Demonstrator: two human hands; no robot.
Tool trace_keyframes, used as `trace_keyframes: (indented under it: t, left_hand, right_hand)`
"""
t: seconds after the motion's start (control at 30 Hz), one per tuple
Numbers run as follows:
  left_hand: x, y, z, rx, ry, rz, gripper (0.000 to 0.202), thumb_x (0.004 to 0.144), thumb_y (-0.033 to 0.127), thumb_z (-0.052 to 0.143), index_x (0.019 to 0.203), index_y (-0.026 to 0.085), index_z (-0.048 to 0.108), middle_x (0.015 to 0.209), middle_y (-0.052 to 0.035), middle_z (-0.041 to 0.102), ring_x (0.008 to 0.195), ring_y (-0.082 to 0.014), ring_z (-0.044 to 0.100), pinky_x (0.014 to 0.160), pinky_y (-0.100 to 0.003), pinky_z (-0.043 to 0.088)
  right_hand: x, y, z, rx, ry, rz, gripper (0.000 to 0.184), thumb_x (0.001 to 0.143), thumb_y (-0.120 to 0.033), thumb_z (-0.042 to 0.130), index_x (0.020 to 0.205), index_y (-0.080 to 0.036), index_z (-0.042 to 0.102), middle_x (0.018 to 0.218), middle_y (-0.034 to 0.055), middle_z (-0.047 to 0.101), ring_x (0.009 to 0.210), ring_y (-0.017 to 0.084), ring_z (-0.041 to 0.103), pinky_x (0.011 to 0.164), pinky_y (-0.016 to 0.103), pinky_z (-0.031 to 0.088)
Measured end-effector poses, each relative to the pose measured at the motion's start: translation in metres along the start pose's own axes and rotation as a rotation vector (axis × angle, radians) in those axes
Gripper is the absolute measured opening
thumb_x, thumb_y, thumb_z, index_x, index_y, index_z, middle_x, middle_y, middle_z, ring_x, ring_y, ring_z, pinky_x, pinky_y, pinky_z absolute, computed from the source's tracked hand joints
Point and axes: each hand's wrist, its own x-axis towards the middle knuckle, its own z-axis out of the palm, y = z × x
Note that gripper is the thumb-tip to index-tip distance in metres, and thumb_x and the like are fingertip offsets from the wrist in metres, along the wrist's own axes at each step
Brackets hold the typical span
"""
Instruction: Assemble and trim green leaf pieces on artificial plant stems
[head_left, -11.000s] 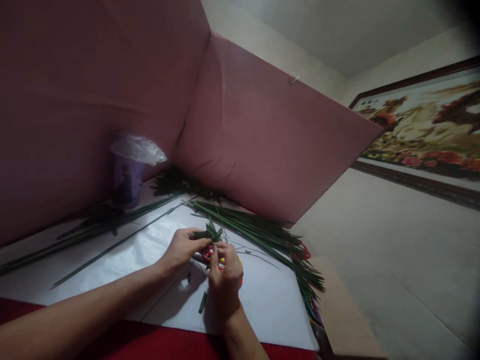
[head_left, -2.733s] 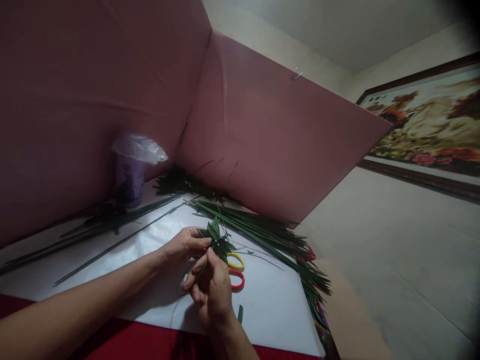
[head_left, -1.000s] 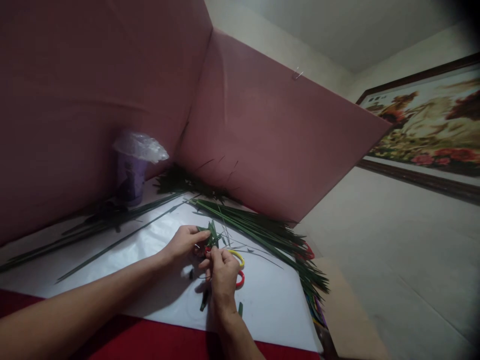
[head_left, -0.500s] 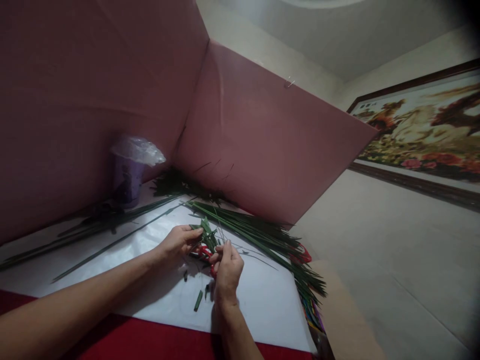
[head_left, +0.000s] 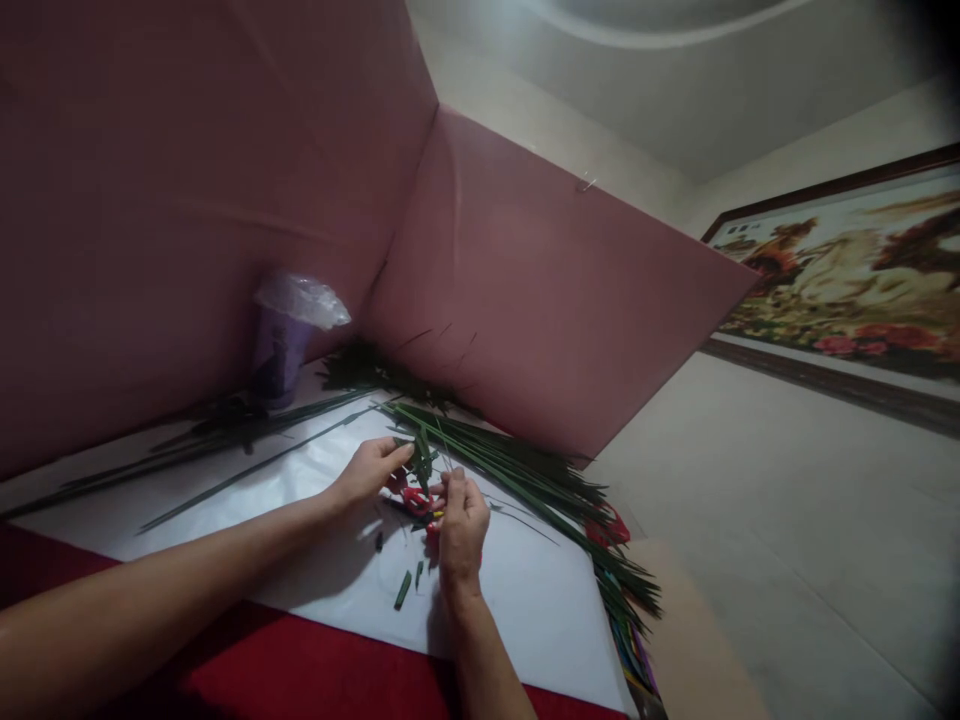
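Observation:
My left hand [head_left: 375, 470] pinches a folded piece of green leaf [head_left: 422, 460] between thumb and fingers, over the white sheet [head_left: 532, 620]. Close on its right, my right hand [head_left: 463, 520] is closed with thumb and forefinger together on a thin, stiff strand [head_left: 445, 445] that points up and away; whether it is wire or stem I cannot tell. Below and between both hands lies something with red loops, apparently scissors [head_left: 416, 500], partly hidden by the fingers. Small cut leaf pieces [head_left: 403, 590] are scattered on the sheet nearer to me.
Long green leaves [head_left: 495, 455] lie in a bundle beyond my hands, with more long blades [head_left: 247, 462] at left. A purple cup [head_left: 279, 355] under clear plastic stands at the back left. Pink panels [head_left: 540, 310] enclose the far side. Red cloth [head_left: 300, 665] covers the near edge.
The view has shifted slightly, so things appear a little to the right. Less leaf shows between my hands, and more of the red loops below is visible. Both hands keep their hold.

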Motion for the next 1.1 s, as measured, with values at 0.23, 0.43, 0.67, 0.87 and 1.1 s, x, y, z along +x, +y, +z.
trace_keyframes:
  t: [0.23, 0.43, 0.67, 0.87, 1.1]
  left_hand:
    - [-0.02, 0.003, 0.006, 0.478, -0.069, 0.499, 0.021, 0.071, 0.021, 0.058, 0.089, 0.02, 0.069, 0.087, -0.0044, 0.057, 0.077, -0.0157, 0.053, 0.065, -0.023, 0.043]
    - [-0.032, 0.006, 0.009, 0.652, -0.286, 0.711, 0.025, 0.077, 0.022, 0.056, 0.099, 0.024, 0.068, 0.104, -0.0078, 0.058, 0.097, -0.0199, 0.052, 0.086, -0.031, 0.041]
    - [-0.029, 0.009, 0.007, 0.582, -0.081, 0.805, 0.013, 0.079, 0.021, 0.055, 0.081, 0.018, 0.067, 0.088, -0.0076, 0.062, 0.088, -0.0187, 0.054, 0.081, -0.031, 0.042]
    - [-0.02, 0.016, 0.001, 0.635, 0.134, 0.769, 0.006, 0.076, 0.021, 0.057, 0.076, 0.018, 0.063, 0.082, -0.0045, 0.059, 0.086, -0.0191, 0.051, 0.08, -0.033, 0.039]
    - [-0.011, 0.009, 0.002, 0.336, 0.272, 0.494, 0.033, 0.067, 0.035, 0.067, 0.091, 0.015, 0.053, 0.082, -0.0022, 0.057, 0.073, -0.015, 0.052, 0.068, -0.028, 0.042]
  right_hand:
    - [0.002, 0.001, 0.007, 0.228, -0.257, -0.045, 0.05, 0.068, -0.043, 0.069, 0.105, -0.013, 0.055, 0.097, 0.0089, 0.065, 0.089, 0.019, 0.061, 0.075, 0.029, 0.049]
    - [0.006, 0.011, 0.006, 0.436, -0.046, 0.128, 0.04, 0.069, -0.041, 0.069, 0.095, -0.016, 0.051, 0.079, 0.001, 0.063, 0.067, 0.013, 0.062, 0.06, 0.024, 0.049]
    - [0.005, 0.006, 0.006, 0.513, 0.011, 0.158, 0.037, 0.064, -0.033, 0.07, 0.092, -0.017, 0.051, 0.075, -0.0004, 0.064, 0.059, 0.012, 0.06, 0.055, 0.024, 0.049]
    - [-0.001, 0.004, 0.009, 0.44, -0.028, 0.149, 0.032, 0.065, -0.029, 0.068, 0.091, -0.018, 0.051, 0.067, -0.0051, 0.059, 0.054, 0.009, 0.056, 0.058, 0.024, 0.05]
    - [0.006, 0.009, 0.005, 0.485, 0.133, 0.17, 0.048, 0.063, -0.028, 0.071, 0.102, -0.02, 0.046, 0.069, -0.0041, 0.06, 0.057, 0.012, 0.058, 0.053, 0.023, 0.049]
